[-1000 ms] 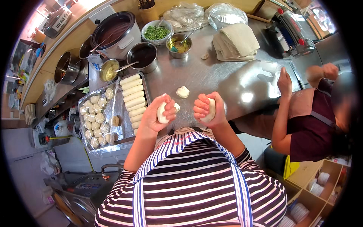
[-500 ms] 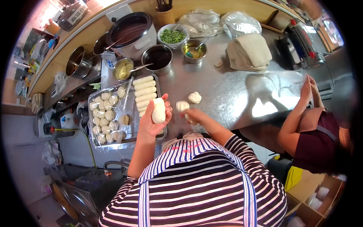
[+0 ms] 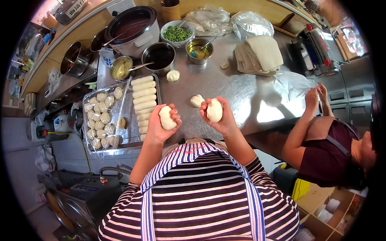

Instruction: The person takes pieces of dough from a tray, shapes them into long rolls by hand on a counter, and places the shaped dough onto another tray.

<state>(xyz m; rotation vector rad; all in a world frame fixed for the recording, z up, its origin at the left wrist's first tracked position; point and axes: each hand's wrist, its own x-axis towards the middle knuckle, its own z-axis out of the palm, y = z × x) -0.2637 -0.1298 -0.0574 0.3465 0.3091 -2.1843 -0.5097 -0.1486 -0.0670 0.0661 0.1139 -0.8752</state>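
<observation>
My left hand is closed around a smooth, oval white dough piece, held up over the counter's near edge. Level with it, my right hand grips a second dough piece. Just beyond the right hand a lumpy dough ball rests on the steel counter. Another dough ball lies farther off, in front of the pot of dark liquid. Left of my hands, a metal tray carries a column of dough rolls and several dough balls under clear plastic film.
Along the back stand a slow cooker, a pot of dark liquid, a bowl of chopped greens and a small oil pot. Folded cloth lies right of them. A co-worker's hands handle clear plastic at the right.
My right hand has risen from the counter with a dough piece in it. One dough ball now lies farther away, near the dark pot. My left hand still holds its piece.
</observation>
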